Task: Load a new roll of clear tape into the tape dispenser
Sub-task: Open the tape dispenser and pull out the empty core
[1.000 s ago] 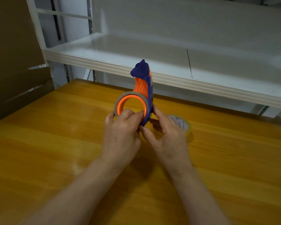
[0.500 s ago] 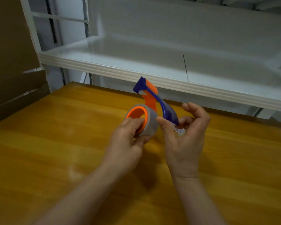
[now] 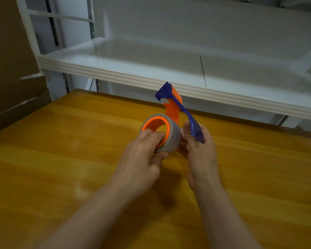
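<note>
- The tape dispenser (image 3: 172,108) is held up in the air above the yellow-brown wooden worktop (image 3: 61,159), between both hands and roughly at the middle of the view.
- Its orange hub ring faces the camera, and a greyish roll of tape (image 3: 171,139) sits around that ring, already on the hub.
- The left hand (image 3: 142,159) grips the roll from below and the near side, fingers curled over the roll's front edge and reaching into the orange ring.
- The right hand (image 3: 197,151) is closed on the dispenser's blue curved arm, thumb pressed on its inner side (the other fingers wrap behind it, mostly hidden).
- The blue arm rises from the right hand up to a blue pointed head, with the orange neck just beside it.
- A white shelf (image 3: 169,69) runs behind the worktop.
- Brown cardboard (image 3: 11,69) stands at the left edge, well apart from the hands.
</note>
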A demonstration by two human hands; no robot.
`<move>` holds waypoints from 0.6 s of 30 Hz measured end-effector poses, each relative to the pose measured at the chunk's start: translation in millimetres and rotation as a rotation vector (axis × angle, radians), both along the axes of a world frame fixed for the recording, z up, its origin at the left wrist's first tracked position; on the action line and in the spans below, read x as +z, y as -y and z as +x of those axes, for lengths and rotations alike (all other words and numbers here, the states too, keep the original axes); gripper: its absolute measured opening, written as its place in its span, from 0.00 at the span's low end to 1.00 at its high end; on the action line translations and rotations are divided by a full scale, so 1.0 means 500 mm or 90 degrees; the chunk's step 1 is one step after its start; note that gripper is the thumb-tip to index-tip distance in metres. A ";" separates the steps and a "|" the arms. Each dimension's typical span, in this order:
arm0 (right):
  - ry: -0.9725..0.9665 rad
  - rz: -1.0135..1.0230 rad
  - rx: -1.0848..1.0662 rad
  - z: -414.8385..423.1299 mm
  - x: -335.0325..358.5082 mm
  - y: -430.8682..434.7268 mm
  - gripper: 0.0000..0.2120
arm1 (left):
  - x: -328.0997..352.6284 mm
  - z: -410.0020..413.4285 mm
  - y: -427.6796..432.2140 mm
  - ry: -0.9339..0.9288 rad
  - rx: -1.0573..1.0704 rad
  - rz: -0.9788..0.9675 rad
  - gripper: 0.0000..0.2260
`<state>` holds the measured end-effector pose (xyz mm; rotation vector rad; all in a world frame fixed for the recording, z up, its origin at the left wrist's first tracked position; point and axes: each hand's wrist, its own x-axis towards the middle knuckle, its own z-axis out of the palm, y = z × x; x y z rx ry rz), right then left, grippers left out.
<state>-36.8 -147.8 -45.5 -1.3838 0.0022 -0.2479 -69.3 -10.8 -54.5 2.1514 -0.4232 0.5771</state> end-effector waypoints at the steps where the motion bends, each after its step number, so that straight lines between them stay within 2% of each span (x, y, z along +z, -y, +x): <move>1: -0.010 0.016 0.016 -0.002 0.003 -0.002 0.35 | 0.001 0.000 -0.002 -0.001 0.002 0.010 0.12; 4: -0.021 0.040 0.030 -0.006 0.007 -0.001 0.27 | -0.001 0.002 -0.005 -0.006 0.006 0.041 0.13; 7: -0.041 0.055 0.022 -0.007 0.007 0.001 0.24 | -0.003 0.003 0.000 0.013 0.034 0.079 0.14; 11: -0.066 0.079 0.031 -0.004 0.002 0.005 0.18 | 0.001 -0.001 0.000 -0.007 0.063 0.039 0.16; 18: -0.066 0.171 0.080 -0.006 0.004 0.004 0.34 | 0.005 -0.005 0.002 -0.069 0.073 -0.041 0.18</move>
